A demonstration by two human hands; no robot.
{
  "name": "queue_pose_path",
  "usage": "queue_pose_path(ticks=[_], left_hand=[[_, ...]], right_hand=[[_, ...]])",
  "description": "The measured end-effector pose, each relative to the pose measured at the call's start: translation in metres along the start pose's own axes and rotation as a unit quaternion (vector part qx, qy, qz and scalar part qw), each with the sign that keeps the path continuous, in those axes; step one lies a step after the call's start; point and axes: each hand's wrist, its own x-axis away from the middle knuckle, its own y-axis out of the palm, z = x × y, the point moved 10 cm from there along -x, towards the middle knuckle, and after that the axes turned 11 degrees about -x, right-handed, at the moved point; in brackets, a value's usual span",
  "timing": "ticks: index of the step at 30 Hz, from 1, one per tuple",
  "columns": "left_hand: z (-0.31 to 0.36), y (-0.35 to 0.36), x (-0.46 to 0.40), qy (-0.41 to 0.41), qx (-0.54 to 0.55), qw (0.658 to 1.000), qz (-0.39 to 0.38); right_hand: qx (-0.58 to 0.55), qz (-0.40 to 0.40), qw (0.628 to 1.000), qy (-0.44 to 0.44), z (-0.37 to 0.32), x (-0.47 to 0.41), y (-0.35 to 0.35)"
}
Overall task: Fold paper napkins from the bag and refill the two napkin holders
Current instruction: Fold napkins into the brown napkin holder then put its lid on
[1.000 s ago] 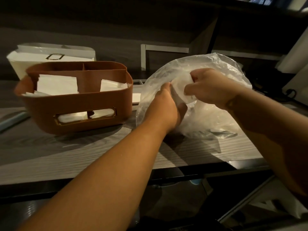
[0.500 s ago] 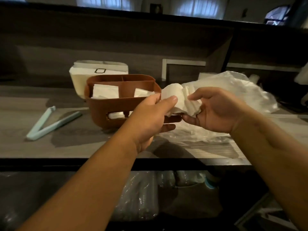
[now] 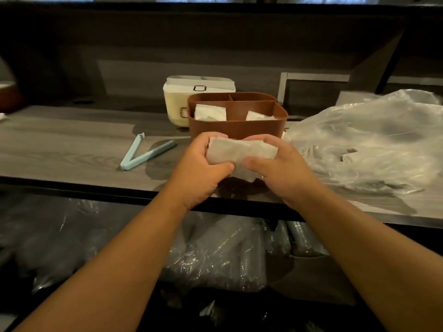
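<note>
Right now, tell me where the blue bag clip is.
In the head view the blue bag clip lies open on the wooden counter, left of the brown holder and the left hand.

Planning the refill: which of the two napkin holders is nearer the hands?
The brown holder, right behind the napkin stack; the cream holder sits farther back-left.

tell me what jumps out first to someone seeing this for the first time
Dead centre, the left hand and right hand grip a wad of white napkins between them, above the counter's near edge. Just behind sits a brown divided napkin holder with napkins in it. To the right, a crumpled clear plastic bag sprawls across the counter.
</note>
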Motion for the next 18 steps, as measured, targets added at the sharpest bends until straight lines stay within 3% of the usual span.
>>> queue_pose_path(ticks=[11,18], left_hand=[[-0.013,-0.005,0.003,-0.003,0.014,0.999,0.034],[-0.022,-0.007,-0.001,-0.032,0.032,0.998,0.045]], right_hand=[[-0.020,0.037,0.999,-0.010,0.014,-0.002,-0.003],[-0.034,0.033,0.998,0.038,0.011,-0.009,0.001]])
